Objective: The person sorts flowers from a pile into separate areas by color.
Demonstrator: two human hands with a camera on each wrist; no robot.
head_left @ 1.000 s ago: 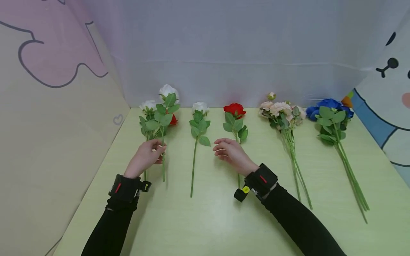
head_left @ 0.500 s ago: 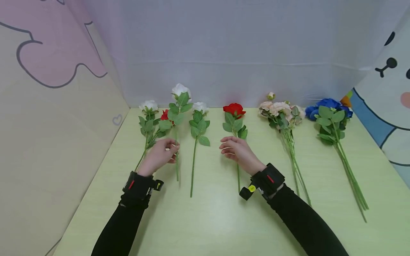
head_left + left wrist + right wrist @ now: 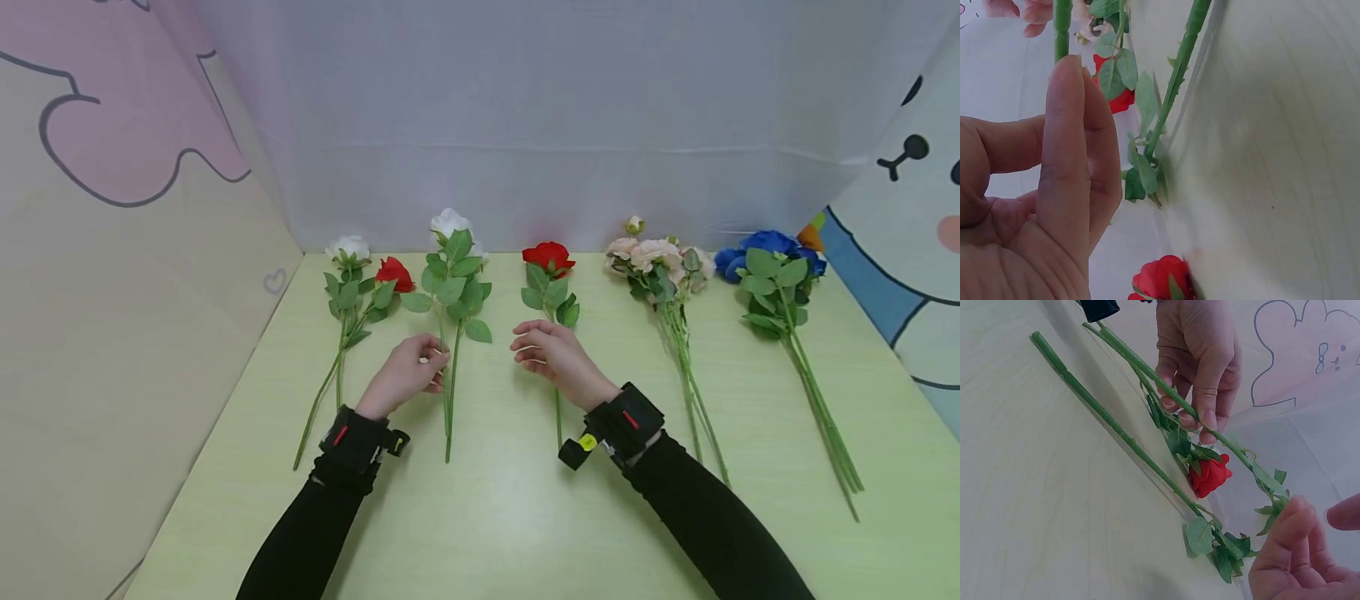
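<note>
My left hand [image 3: 408, 371] pinches the green stem of a white rose [image 3: 450, 223] between thumb and fingers. That rose overlaps a second white rose in the head view, whose stem [image 3: 454, 400] lies on the table. In the right wrist view the held stem [image 3: 1147, 372] slants above the lying one [image 3: 1104, 415]. My right hand [image 3: 551, 354] hovers with relaxed, slightly bent fingers over the stem of a red rose [image 3: 550, 257] and holds nothing. Left of the left hand lie another white rose [image 3: 348, 247] and a red rose [image 3: 395, 275], stems crossing.
A bunch of pale pink flowers [image 3: 660, 257] lies right of the right hand. Farther right are blue flowers [image 3: 768, 246] with long stems. A pale curtain [image 3: 525, 192] hangs behind the table [image 3: 480, 533], and printed walls flank both sides.
My left hand has carried the white rose to the right, from over the left pair to beside the lying white rose. My right hand has shifted slightly to the right.
</note>
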